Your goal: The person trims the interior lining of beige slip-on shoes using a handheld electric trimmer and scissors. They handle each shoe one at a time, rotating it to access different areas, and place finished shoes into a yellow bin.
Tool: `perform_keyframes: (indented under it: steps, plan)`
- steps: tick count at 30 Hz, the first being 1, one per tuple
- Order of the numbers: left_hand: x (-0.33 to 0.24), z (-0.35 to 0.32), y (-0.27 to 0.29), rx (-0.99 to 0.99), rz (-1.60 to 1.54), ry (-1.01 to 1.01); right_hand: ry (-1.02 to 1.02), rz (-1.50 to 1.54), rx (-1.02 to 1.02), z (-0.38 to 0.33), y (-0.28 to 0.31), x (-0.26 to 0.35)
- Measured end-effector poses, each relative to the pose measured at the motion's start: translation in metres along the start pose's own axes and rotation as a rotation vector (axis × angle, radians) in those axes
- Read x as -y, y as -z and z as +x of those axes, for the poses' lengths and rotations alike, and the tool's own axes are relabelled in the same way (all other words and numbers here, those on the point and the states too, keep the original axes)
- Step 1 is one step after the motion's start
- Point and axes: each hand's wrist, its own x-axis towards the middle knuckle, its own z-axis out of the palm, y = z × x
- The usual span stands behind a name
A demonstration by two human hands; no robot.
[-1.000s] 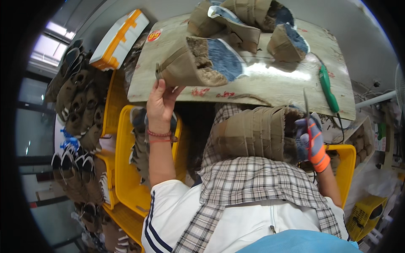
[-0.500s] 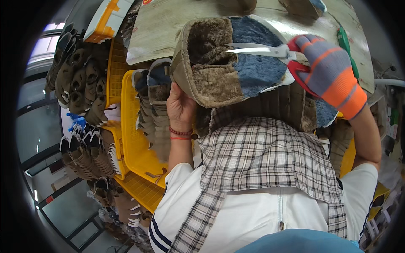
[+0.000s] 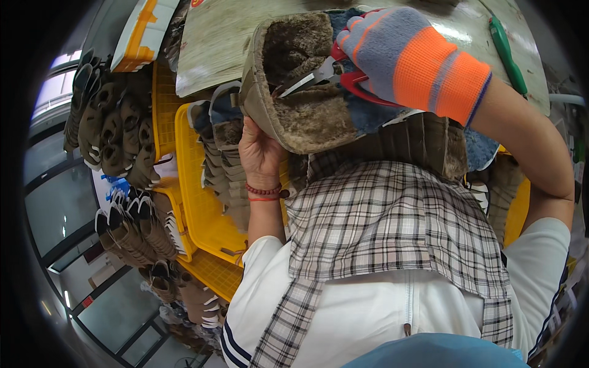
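A shoe upper with brown and blue fleece lining lies tilted at the table's near edge, its lined inside facing up. My bare left hand grips its left edge from below, the fingers hidden behind it. Red-handled scissors are in my right hand, which wears a grey and orange knit glove. The blades reach into the brown lined hollow of the upper; their tips rest near its left inner wall. Whether the blades are cutting anything, I cannot tell.
A pale wooden table carries a green-handled tool at the right. Stacked shoe uppers stand in a yellow basket on my left. More uppers pile up farther left, beside a white box with orange tape. Several lined uppers lie across my lap.
My right hand has moved left with the scissors, taking the blades from above the blue lining down into the brown hollow. The left hand keeps its hold on the upper.
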Motion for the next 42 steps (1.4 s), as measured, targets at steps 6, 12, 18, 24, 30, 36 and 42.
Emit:
perform_keyframes:
  steps: [6,12,18,24,30,36,42]
  plan:
    - [-0.001,0.0,0.002,0.05,-0.019,0.02,0.177,0.167,-0.074,0.002,0.012,-0.012]
    - [0.002,0.001,-0.007,0.036,-0.045,0.027,0.217,0.095,0.107,0.005,0.024,-0.015]
    - [-0.001,0.001,-0.005,0.161,-0.15,0.099,-0.126,0.198,-0.087,-0.027,0.037,-0.03]
    - [0.039,0.036,-0.065,0.212,0.135,-0.003,-0.457,1.211,-0.158,-0.052,0.042,-0.048]
    - [0.122,0.074,-0.149,0.655,0.539,0.127,-0.409,1.088,-0.544,-0.1,0.063,-0.052]
    - [0.168,0.052,-0.137,1.329,1.863,-0.562,-0.651,1.167,-0.632,-0.195,0.013,-0.051]
    - [0.138,0.073,-0.117,1.429,1.39,-0.084,-0.667,1.607,-0.36,-0.22,-0.12,-0.03]
